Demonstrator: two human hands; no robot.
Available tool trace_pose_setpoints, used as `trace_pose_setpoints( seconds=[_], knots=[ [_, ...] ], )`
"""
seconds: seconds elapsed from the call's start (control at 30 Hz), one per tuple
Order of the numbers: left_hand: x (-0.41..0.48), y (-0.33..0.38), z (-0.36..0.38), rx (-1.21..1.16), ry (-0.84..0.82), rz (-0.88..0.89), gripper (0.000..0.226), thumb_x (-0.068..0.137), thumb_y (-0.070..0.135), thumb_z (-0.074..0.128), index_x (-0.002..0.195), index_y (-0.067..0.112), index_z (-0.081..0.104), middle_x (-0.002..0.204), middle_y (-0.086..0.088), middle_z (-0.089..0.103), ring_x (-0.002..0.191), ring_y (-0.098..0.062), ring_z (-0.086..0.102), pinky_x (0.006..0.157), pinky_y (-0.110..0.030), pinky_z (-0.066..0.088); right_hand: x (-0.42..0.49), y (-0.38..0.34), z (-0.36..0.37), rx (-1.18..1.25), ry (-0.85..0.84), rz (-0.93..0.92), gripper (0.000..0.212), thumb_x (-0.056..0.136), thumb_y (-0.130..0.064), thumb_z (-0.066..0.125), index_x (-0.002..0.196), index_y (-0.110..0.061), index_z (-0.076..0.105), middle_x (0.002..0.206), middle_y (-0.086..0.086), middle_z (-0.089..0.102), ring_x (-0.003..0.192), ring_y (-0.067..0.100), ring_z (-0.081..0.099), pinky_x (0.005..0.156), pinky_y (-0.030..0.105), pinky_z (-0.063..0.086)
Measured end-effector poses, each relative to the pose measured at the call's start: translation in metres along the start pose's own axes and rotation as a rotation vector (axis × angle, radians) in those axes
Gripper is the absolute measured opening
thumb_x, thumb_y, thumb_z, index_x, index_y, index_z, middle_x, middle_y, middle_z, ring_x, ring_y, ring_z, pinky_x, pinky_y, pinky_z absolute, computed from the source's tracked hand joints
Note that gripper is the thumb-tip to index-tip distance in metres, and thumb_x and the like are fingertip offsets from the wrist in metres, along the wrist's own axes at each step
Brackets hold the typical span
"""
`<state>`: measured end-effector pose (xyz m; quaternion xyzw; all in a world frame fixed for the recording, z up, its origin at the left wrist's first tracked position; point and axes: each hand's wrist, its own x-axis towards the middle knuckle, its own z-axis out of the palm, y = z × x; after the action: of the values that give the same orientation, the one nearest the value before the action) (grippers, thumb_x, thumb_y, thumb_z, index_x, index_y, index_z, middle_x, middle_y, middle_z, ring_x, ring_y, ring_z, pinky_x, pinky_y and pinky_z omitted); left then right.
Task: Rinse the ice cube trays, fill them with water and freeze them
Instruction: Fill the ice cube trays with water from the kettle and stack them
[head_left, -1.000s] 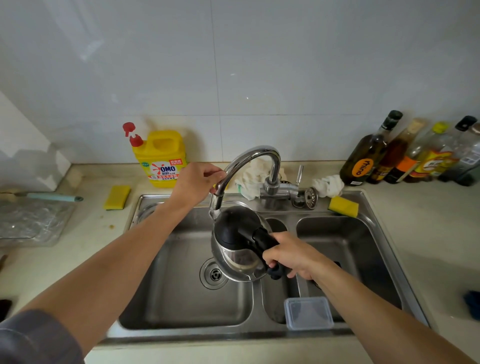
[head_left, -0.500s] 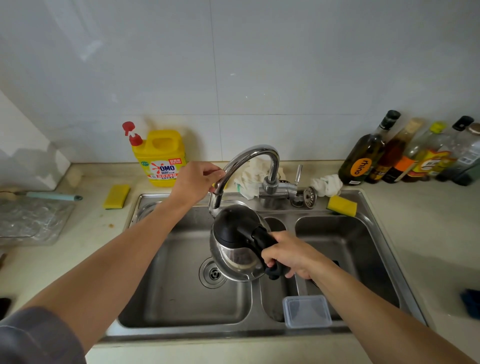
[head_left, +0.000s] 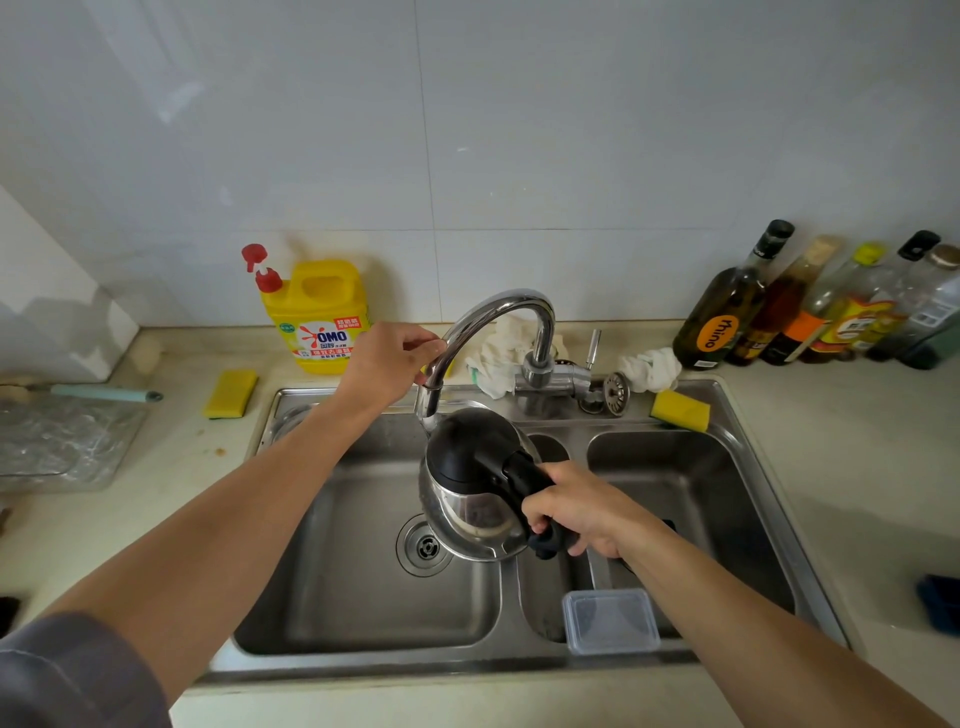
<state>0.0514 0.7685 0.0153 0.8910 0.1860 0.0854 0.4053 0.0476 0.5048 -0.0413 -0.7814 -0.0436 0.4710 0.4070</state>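
My right hand (head_left: 582, 506) grips the black handle of a steel kettle (head_left: 470, 486) with a black lid, held over the left basin of the steel sink (head_left: 363, 597). The kettle's top sits right under the outlet of the curved chrome tap (head_left: 493, 314). My left hand (head_left: 387, 361) pinches the tap's spout near its lower end. A clear plastic container (head_left: 610, 618) rests on the sink's front rim by the middle divider. No ice cube tray is visible.
A yellow detergent jug (head_left: 317, 317) stands behind the sink, with yellow sponges at left (head_left: 231, 393) and right (head_left: 680, 410). Several bottles (head_left: 810, 312) line the back right wall. White cloths (head_left: 498, 358) lie by the tap. A plastic-covered board (head_left: 57, 441) sits far left.
Both hands and the kettle hold nearly the same position; only the camera view shifted slightly.
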Motion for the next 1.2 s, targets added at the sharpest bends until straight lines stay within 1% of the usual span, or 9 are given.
trace_pose_setpoints(
  seconds=[0.1,0.17,0.33,0.63,0.77,0.83,0.93,1.07,1.2],
  knots=[
    [-0.0003,0.0006,0.0002,0.007,0.001,0.001,0.016,0.097,0.024,0.066,0.102,0.014,0.079,0.083,0.002,0.076,0.062,-0.01,0.071,0.053,-0.01,0.046,-0.0002,0.0009,-0.0004,-0.001,0.0,0.001,0.042,0.06,-0.017,0.066,0.102,-0.022,0.069,0.089,0.009,0.068,0.089,0.024,0.067,0.074,0.044,0.053],
    [-0.0009,0.0008,0.0003,0.017,0.002,0.005,0.017,0.097,0.024,0.066,0.102,0.015,0.078,0.084,0.002,0.076,0.063,-0.01,0.071,0.054,-0.012,0.048,-0.0001,0.0009,-0.0005,-0.003,-0.004,0.002,0.042,0.06,-0.017,0.066,0.102,-0.023,0.069,0.088,0.009,0.068,0.088,0.024,0.068,0.076,0.044,0.054],
    [-0.0008,0.0007,0.0007,0.009,0.007,0.004,0.016,0.097,0.024,0.066,0.101,0.014,0.078,0.084,0.001,0.076,0.064,-0.012,0.072,0.054,-0.012,0.048,-0.0007,0.0011,-0.0008,-0.003,-0.009,0.003,0.04,0.059,-0.017,0.066,0.099,-0.02,0.069,0.081,0.006,0.065,0.081,0.021,0.066,0.071,0.04,0.053],
    [0.0003,-0.0017,0.0018,0.002,0.01,0.0,0.014,0.096,0.024,0.067,0.098,0.017,0.079,0.08,0.003,0.076,0.06,-0.008,0.071,0.055,-0.013,0.048,0.001,-0.0004,-0.0011,0.007,-0.003,0.015,0.046,0.056,-0.016,0.065,0.101,-0.023,0.07,0.09,0.008,0.069,0.082,0.021,0.066,0.072,0.042,0.052],
    [0.0006,-0.0019,0.002,-0.002,0.014,-0.006,0.013,0.096,0.024,0.068,0.097,0.017,0.079,0.078,0.004,0.076,0.058,-0.006,0.07,0.054,-0.012,0.047,0.0017,0.0006,-0.0014,0.001,0.001,0.015,0.044,0.056,-0.017,0.065,0.099,-0.025,0.07,0.091,0.009,0.07,0.086,0.023,0.066,0.075,0.044,0.053],
    [0.0001,-0.0017,0.0023,0.001,0.015,-0.004,0.013,0.096,0.024,0.067,0.097,0.018,0.079,0.076,0.005,0.075,0.057,-0.004,0.069,0.054,-0.012,0.047,0.0017,0.0015,-0.0015,0.006,0.005,0.018,0.041,0.056,-0.017,0.065,0.096,-0.027,0.071,0.087,0.007,0.07,0.085,0.022,0.066,0.074,0.044,0.053],
    [-0.0002,-0.0007,0.0025,0.011,0.015,-0.004,0.014,0.096,0.024,0.067,0.097,0.017,0.079,0.077,0.005,0.075,0.057,-0.005,0.069,0.056,-0.014,0.048,0.0014,0.0023,-0.0019,0.013,0.003,0.018,0.036,0.056,-0.016,0.065,0.089,-0.028,0.071,0.082,0.005,0.069,0.081,0.02,0.066,0.072,0.042,0.053],
    [-0.001,0.0012,0.0026,0.015,0.019,-0.012,0.015,0.097,0.024,0.066,0.099,0.017,0.079,0.079,0.004,0.075,0.06,-0.006,0.07,0.057,-0.015,0.048,0.0006,0.0041,-0.003,0.008,-0.004,0.008,0.036,0.056,-0.017,0.066,0.09,-0.029,0.071,0.082,0.005,0.069,0.083,0.022,0.068,0.075,0.043,0.053],
    [-0.0031,0.0032,0.003,0.021,0.024,-0.017,0.015,0.097,0.024,0.066,0.101,0.016,0.079,0.079,0.006,0.075,0.06,-0.005,0.069,0.055,-0.011,0.045,-0.0001,0.0048,-0.0038,0.018,-0.015,-0.002,0.036,0.057,-0.015,0.066,0.091,-0.026,0.071,0.084,0.007,0.068,0.085,0.024,0.068,0.071,0.041,0.055]
  ],
)
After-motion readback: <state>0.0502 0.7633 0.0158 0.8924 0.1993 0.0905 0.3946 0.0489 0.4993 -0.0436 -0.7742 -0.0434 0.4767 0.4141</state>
